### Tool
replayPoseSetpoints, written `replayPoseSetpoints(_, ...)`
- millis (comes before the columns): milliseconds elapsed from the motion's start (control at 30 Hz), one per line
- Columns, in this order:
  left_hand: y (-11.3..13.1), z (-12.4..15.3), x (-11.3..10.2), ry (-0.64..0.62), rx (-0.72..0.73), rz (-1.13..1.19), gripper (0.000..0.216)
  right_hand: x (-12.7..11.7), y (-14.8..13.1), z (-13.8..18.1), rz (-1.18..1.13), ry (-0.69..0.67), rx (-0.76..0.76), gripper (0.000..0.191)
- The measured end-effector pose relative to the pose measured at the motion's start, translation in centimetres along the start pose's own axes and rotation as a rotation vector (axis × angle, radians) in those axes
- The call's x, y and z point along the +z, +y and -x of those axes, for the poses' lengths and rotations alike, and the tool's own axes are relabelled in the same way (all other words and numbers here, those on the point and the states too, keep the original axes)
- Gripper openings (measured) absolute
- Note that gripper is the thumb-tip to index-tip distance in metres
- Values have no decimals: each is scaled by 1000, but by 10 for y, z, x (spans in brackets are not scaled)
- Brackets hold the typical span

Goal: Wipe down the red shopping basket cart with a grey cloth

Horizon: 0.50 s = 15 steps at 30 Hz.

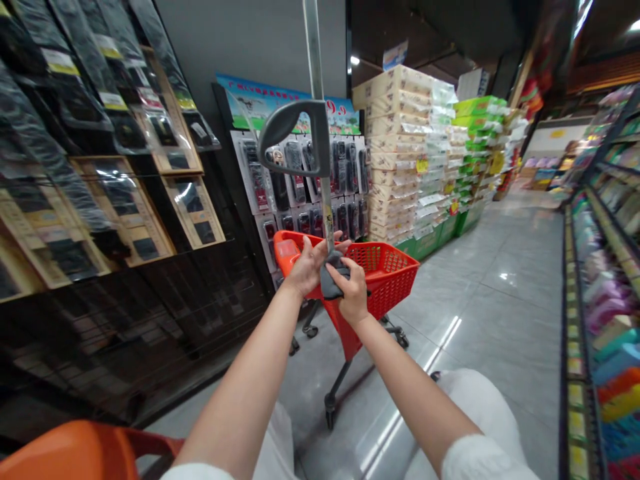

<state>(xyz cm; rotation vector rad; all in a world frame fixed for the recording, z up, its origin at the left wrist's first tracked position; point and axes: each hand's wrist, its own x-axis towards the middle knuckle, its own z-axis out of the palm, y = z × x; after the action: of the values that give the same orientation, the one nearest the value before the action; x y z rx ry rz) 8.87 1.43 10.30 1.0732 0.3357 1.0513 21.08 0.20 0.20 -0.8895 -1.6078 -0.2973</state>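
Observation:
My left hand (309,261) is wrapped round the lower part of a metal pole (326,213) that rises from a red shopping cart (387,273). My right hand (353,288) presses a dark grey cloth (331,283) against the base of the same pole. Higher up, a grey D-shaped handle (289,127) sticks out from the pole to the left. The cart's mesh basket looks empty and stands on small castors on the shiny grey floor.
A dark rack of packaged goods (100,173) lines the left wall. Stacked cartons and green boxes (425,153) stand behind the cart. Shelves of colourful items (610,280) run along the right. An orange object (85,447) sits at the bottom left.

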Motion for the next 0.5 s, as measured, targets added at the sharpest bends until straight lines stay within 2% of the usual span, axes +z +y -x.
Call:
replayPoseSetpoints(167, -6, -5, -2, 94, -24, 75, 72, -6, -16, -96, 28, 93, -41, 51)
replayPoseSetpoints(233, -7, -7, -3, 82, -35, 68, 73, -9, -24, -119, 56, 131, -50, 51)
replayPoseSetpoints(300, -8, -7, -4, 79, -29, 57, 70, -8, -28, -117, 83, 152, -63, 52)
replayPoseSetpoints(433, -9, -4, -8, 132, -10, 76, 68, -3, -25, -77, 116, 108, -101, 55)
replayPoseSetpoints(500, -9, -3, -8, 140, -12, 90, 73, -2, -25, -71, 112, 90, -87, 56)
